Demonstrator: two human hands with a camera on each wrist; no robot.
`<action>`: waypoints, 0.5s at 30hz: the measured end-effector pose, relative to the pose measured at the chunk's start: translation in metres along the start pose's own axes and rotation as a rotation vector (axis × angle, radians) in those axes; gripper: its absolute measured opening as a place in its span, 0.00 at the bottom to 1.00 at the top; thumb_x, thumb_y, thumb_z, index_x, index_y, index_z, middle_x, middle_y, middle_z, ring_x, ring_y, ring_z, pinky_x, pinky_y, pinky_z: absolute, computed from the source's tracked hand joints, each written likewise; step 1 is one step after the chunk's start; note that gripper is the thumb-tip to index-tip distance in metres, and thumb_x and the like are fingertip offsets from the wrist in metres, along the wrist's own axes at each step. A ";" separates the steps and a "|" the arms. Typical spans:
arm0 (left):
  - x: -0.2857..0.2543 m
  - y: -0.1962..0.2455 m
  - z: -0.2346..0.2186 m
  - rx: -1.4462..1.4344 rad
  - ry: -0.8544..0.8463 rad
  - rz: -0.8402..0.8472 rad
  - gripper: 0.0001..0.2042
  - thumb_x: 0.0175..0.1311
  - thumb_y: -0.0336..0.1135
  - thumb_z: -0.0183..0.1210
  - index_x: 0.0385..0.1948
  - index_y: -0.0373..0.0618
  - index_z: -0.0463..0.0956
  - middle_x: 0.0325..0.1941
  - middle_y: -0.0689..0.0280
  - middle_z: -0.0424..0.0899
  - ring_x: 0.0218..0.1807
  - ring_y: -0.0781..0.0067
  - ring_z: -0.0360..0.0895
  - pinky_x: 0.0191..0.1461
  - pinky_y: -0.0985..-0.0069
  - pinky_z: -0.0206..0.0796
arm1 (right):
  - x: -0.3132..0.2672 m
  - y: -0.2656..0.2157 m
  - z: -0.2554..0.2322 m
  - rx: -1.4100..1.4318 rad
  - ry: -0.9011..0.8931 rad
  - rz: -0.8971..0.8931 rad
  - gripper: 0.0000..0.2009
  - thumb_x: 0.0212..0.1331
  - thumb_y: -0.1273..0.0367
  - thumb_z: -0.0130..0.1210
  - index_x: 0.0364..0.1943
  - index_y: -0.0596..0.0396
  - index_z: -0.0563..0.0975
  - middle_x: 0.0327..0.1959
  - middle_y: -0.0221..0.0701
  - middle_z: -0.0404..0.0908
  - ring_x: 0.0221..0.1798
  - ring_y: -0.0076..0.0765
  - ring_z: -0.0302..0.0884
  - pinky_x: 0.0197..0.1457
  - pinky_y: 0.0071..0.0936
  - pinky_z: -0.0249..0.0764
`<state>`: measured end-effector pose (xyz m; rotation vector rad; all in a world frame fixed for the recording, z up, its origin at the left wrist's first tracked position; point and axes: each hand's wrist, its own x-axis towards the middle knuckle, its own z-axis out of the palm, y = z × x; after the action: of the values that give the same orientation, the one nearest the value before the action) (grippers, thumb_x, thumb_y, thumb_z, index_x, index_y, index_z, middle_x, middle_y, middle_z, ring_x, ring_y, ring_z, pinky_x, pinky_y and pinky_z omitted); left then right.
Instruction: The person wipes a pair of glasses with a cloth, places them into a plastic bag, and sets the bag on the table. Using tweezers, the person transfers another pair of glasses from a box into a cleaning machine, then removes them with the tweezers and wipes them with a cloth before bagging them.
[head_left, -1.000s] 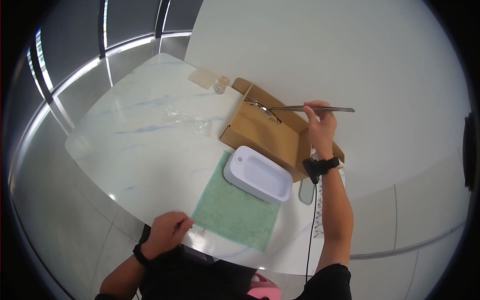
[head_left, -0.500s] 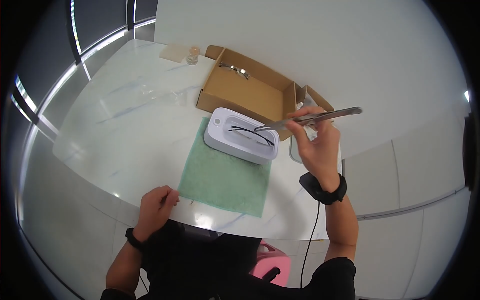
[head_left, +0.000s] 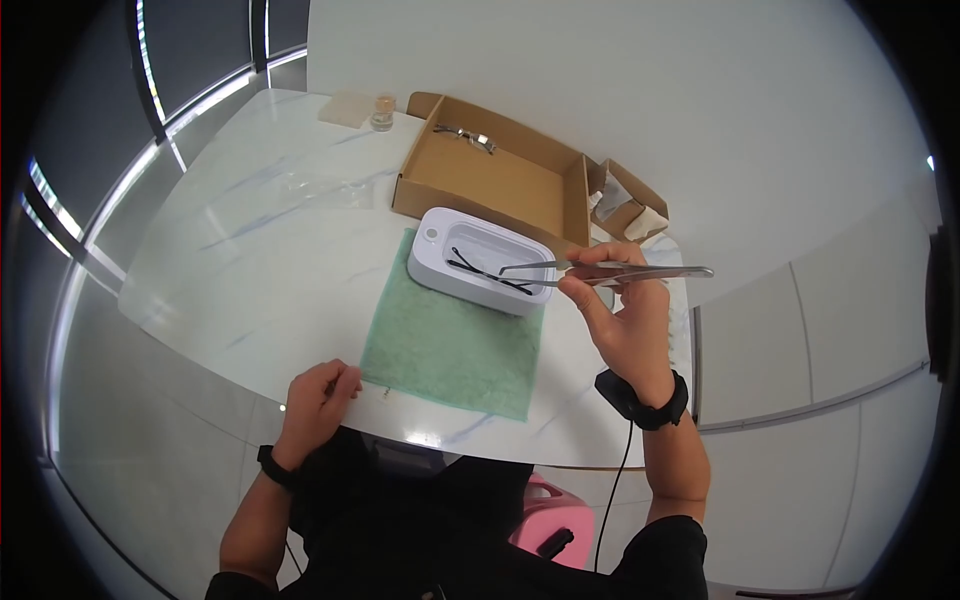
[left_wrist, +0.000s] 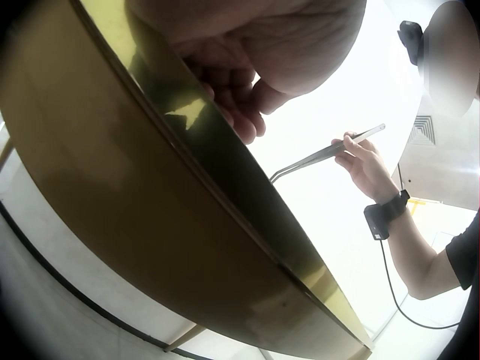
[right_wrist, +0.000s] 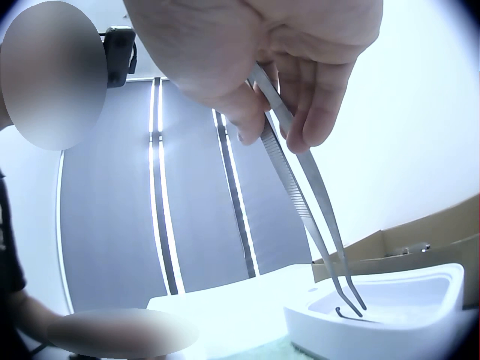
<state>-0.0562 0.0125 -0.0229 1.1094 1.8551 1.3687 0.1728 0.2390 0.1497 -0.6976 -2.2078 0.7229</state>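
My right hand (head_left: 637, 325) holds long bent-tip tweezers (head_left: 660, 272) between thumb and fingers. Their two arms are spread apart, with the tips over the basin of a pale lavender glasses cleaner (head_left: 470, 287) with a round button. Dark-framed eyeglasses (head_left: 462, 265) lie low inside that basin. In the right wrist view, the tweezer tips reach down beside a dark curved end of the glasses (right_wrist: 341, 311). My left hand (head_left: 318, 400) rests at the table's front edge, fingers loosely curled, near a corner of the green cloth (head_left: 450, 360) under the cleaner.
Behind the cleaner, an open cardboard box (head_left: 520, 190) holds another pair of glasses (head_left: 470, 138). A smaller box (head_left: 640, 190) with crumpled contents adjoins it. Further left are a small jar (head_left: 383, 113), a beige square (head_left: 345, 109) and clear plastic (head_left: 335, 190). A cable (head_left: 618, 495) hangs from my right wrist.
My right hand has carried the dark eyeglasses from the cardboard box to the cleaner with the tweezers. The glasses have dropped into the basin and the tweezer tips have spread. My left hand stays put.
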 end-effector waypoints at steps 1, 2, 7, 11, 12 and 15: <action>0.000 -0.001 0.000 -0.004 0.001 -0.004 0.14 0.70 0.37 0.55 0.27 0.36 0.77 0.22 0.65 0.79 0.26 0.77 0.75 0.34 0.79 0.67 | -0.003 0.000 0.000 0.017 0.003 0.001 0.14 0.55 0.74 0.67 0.42 0.59 0.75 0.40 0.36 0.85 0.41 0.31 0.85 0.47 0.26 0.78; 0.000 -0.002 0.000 0.000 0.000 -0.003 0.14 0.70 0.37 0.55 0.27 0.36 0.77 0.22 0.65 0.79 0.26 0.77 0.75 0.34 0.79 0.67 | -0.006 0.001 0.001 0.035 0.007 0.001 0.14 0.54 0.74 0.67 0.42 0.60 0.75 0.41 0.37 0.85 0.41 0.31 0.85 0.47 0.26 0.78; 0.009 0.005 -0.005 -0.148 -0.089 -0.057 0.09 0.70 0.36 0.56 0.38 0.38 0.77 0.26 0.67 0.79 0.30 0.79 0.75 0.35 0.80 0.67 | -0.019 0.013 0.004 0.079 0.037 -0.032 0.13 0.54 0.74 0.67 0.41 0.60 0.76 0.41 0.37 0.85 0.41 0.31 0.84 0.48 0.25 0.78; 0.031 0.070 -0.013 0.107 -0.236 0.030 0.11 0.69 0.33 0.55 0.49 0.41 0.75 0.38 0.66 0.79 0.37 0.80 0.74 0.40 0.81 0.67 | -0.025 0.019 0.007 0.125 0.073 -0.039 0.13 0.54 0.75 0.67 0.41 0.60 0.76 0.41 0.37 0.85 0.41 0.31 0.84 0.48 0.26 0.79; 0.039 0.080 -0.011 0.199 -0.234 0.169 0.15 0.68 0.33 0.57 0.54 0.43 0.73 0.44 0.63 0.78 0.41 0.75 0.75 0.41 0.78 0.69 | -0.027 0.021 0.008 0.130 0.079 -0.039 0.13 0.54 0.75 0.67 0.41 0.60 0.76 0.41 0.37 0.85 0.41 0.31 0.84 0.48 0.26 0.79; 0.071 0.095 0.001 0.472 -0.204 0.443 0.23 0.65 0.34 0.59 0.61 0.45 0.69 0.55 0.58 0.75 0.49 0.64 0.76 0.46 0.71 0.72 | -0.029 0.026 0.008 0.125 0.104 -0.052 0.13 0.54 0.75 0.67 0.42 0.60 0.76 0.41 0.37 0.84 0.41 0.31 0.83 0.48 0.26 0.79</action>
<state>-0.0637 0.0867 0.0687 1.9157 1.8975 0.9959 0.1908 0.2359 0.1147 -0.5996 -2.0595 0.7739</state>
